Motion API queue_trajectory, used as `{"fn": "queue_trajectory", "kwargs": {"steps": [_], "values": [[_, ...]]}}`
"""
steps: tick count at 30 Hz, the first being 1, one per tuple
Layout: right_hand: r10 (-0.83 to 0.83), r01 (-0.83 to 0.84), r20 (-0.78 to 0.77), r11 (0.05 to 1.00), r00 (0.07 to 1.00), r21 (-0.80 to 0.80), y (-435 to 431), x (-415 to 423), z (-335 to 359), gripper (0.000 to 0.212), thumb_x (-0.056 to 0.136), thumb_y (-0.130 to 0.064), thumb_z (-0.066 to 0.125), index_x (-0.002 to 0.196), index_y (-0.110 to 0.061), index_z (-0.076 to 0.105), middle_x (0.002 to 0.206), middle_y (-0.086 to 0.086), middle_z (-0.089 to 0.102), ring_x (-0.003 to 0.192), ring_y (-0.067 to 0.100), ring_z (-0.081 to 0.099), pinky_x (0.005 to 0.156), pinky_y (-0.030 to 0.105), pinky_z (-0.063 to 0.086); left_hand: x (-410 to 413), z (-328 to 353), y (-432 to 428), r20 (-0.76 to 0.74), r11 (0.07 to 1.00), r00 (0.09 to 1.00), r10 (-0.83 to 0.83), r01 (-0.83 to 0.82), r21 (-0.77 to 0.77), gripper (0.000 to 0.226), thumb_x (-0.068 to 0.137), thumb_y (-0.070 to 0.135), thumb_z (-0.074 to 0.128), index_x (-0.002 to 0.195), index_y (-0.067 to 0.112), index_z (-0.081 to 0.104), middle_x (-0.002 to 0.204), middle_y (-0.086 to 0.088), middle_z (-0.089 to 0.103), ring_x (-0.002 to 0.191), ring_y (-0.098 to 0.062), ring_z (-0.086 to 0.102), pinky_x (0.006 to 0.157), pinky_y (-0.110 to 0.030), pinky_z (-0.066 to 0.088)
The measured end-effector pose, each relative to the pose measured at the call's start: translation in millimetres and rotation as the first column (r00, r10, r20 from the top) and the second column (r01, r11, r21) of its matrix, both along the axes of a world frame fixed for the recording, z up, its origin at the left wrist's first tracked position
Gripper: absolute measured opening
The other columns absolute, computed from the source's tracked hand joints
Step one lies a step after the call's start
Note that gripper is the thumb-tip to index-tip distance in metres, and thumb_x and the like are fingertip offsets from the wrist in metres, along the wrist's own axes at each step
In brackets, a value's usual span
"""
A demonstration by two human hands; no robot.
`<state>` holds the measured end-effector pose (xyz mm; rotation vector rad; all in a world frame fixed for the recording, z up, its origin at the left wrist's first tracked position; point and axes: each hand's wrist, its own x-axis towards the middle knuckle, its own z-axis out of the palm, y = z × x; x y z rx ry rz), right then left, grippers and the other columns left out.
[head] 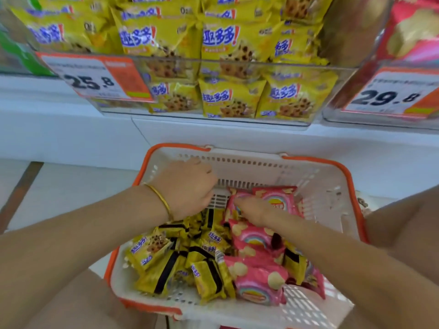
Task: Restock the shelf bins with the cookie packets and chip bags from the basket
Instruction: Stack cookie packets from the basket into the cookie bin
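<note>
A white basket with an orange rim (308, 176) sits below the shelf. It holds several yellow cookie packets (152, 248) on the left and several pink chip bags (259, 279) on the right. My left hand (187, 186) is inside the basket at its far left, knuckles up and fingers curled downward just above the yellow packets. What the fingers hold is hidden. My right hand (254, 207) lies on the farthest pink chip bag (280, 198), its fingers curled round the bag's upper left corner.
A clear shelf bin (237, 62) above the basket is stacked with the same yellow cookie packets and bears a 25.8 price tag (95, 79). To the right, a second bin with a 29.8 tag (389, 93) holds pink bags. A white shelf ledge (71, 129) runs between the bins and the basket.
</note>
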<state>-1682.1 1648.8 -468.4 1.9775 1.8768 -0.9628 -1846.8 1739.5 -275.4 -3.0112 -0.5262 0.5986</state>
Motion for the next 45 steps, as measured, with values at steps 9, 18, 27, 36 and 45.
{"fn": "queue_trajectory", "kwargs": {"steps": [9, 18, 27, 36, 45], "values": [[-0.095, 0.098, -0.049, 0.994, 0.994, 0.057, 8.5, 5.3, 4.7, 0.018, 0.088, -0.02, 0.061, 0.1, -0.007, 0.058, 0.103, 0.012, 0.06, 0.099, 0.029, 0.057, 0.071, 0.029, 0.038, 3.5, -4.5, -1.3, -0.008, 0.997, 0.999, 0.049, -0.05, -0.056, 0.035, 0.097, 0.034, 0.034, 0.124, 0.02, 0.052, 0.123, 0.002, 0.052, 0.114, -0.019, 0.047, 0.093, -0.039, 0.046], [-0.44, 0.425, -0.725, 0.877, 0.53, -0.222, 4.6, 27.7, 155.6, 0.015, 0.095, -0.008, 0.054, 0.109, -0.011, 0.056, 0.086, -0.006, 0.061, 0.077, 0.011, 0.058, 0.061, 0.019, 0.047, 12.9, 6.0, 1.1, -0.02, 0.791, 0.898, 0.439, -0.397, -0.465, 0.052, 0.095, 0.035, 0.052, 0.141, 0.014, 0.037, 0.137, -0.006, 0.049, 0.12, -0.021, 0.051, 0.093, -0.027, 0.039], [-0.381, 0.561, -0.832, 0.821, 0.404, -0.105, -20.3, 23.8, 208.8, 0.035, 0.089, -0.005, 0.06, 0.122, -0.011, 0.048, 0.09, 0.005, 0.063, 0.079, 0.015, 0.064, 0.07, 0.029, 0.054, 27.2, 32.7, -15.6, 0.086, 0.414, 0.677, 0.731, -0.34, -0.845, 0.025, 0.09, 0.013, 0.062, 0.114, 0.008, 0.058, 0.087, -0.006, 0.062, 0.068, -0.012, 0.063, 0.073, -0.032, 0.058], [-0.399, 0.717, -0.833, 0.697, 0.385, -0.002, -32.2, 17.5, 237.4, 0.04, 0.075, 0.003, 0.073, 0.106, -0.012, 0.051, 0.097, 0.006, 0.058, 0.085, 0.019, 0.061, 0.079, 0.034, 0.054, 28.8, 57.7, -22.1, 0.204, 0.457, 0.656, 0.727, -0.24, -0.856, 0.032, 0.081, 0.011, 0.073, 0.107, 0.011, 0.054, 0.105, -0.008, 0.063, 0.077, -0.01, 0.058, 0.063, -0.016, 0.049], [-0.113, 0.359, -0.404, 0.706, 0.908, 0.61, -19.8, 18.6, 326.3, 0.041, 0.069, -0.023, 0.082, 0.105, -0.015, 0.064, 0.085, -0.011, 0.057, 0.074, 0.001, 0.051, 0.066, 0.011, 0.037, 32.6, 127.7, -20.3, 0.711, 0.869, 0.565, 0.418, -0.021, -0.494, 0.041, 0.073, 0.017, 0.079, 0.097, 0.021, 0.045, 0.091, 0.012, 0.057, 0.083, 0.006, 0.056, 0.065, -0.009, 0.041]]}}
